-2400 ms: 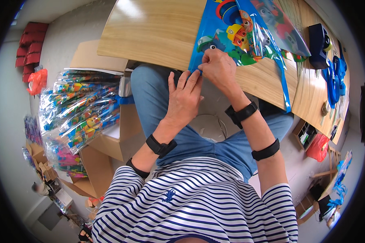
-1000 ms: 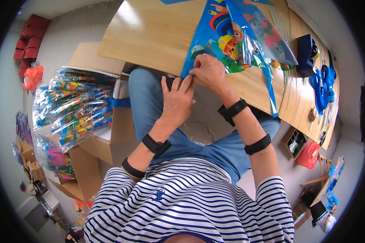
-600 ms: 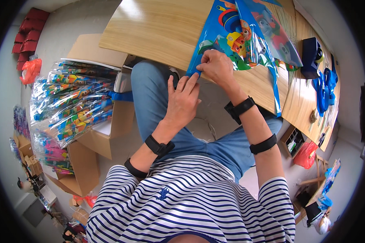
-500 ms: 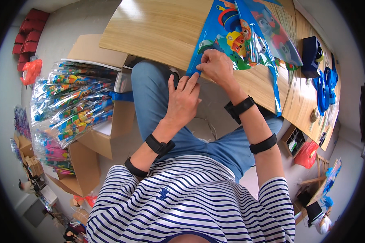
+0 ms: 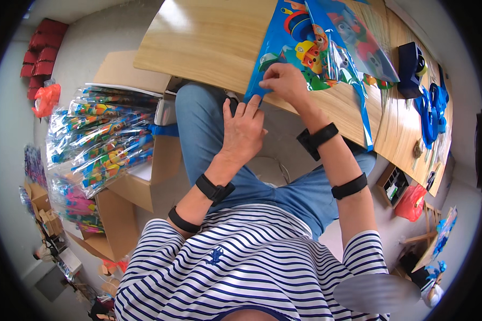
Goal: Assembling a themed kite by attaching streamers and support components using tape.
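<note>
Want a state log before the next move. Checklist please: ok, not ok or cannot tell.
1. Left hand at the near corner of the blue printed sheet: ok, fingers touching it.
2. Right hand gripping the blue printed sheet: cannot tell, contact hidden.
3. Blue printed sheet lying flat: not ok, glossy folds show.
4. Tape dispenser clear of both hands: ok, farther right on the table.
5. Blue ribbons clear of both hands: ok, near the tape dispenser.

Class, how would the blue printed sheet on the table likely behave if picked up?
The blue printed sheet would probably flop: it lies folded and wrinkled. Its glossy glare suggests a smooth, perhaps slippery surface. Looking thin, it is likely light for its size.
</note>
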The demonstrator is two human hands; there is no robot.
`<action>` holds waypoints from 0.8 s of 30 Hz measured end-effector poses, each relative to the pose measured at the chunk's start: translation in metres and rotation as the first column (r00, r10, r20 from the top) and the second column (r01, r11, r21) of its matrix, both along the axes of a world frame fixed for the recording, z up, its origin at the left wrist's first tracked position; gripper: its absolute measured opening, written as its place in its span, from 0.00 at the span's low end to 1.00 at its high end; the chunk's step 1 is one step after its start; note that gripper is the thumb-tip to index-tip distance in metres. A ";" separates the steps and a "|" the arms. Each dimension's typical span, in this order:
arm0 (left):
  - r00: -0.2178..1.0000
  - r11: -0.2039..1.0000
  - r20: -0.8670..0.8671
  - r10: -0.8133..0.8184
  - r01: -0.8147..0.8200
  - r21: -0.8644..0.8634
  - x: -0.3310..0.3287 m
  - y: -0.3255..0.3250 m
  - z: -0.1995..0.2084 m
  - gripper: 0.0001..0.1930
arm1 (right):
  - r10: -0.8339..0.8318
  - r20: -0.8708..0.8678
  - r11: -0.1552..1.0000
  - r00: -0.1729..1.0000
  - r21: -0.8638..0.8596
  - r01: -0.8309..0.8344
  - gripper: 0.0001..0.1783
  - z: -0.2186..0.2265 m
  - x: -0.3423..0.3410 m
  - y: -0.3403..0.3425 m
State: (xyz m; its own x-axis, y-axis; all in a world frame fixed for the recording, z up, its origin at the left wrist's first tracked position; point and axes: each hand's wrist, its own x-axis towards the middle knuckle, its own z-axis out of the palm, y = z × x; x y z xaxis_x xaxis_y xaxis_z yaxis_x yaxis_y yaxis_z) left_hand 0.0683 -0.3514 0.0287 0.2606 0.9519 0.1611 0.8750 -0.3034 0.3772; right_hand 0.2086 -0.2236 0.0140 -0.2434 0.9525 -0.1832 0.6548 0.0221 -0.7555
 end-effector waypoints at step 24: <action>0.994 0.992 -0.086 -0.061 0.051 -0.114 0.001 0.000 0.006 0.15 | -0.899 -0.310 0.398 0.308 -0.292 0.869 0.19 0.083 0.403 0.051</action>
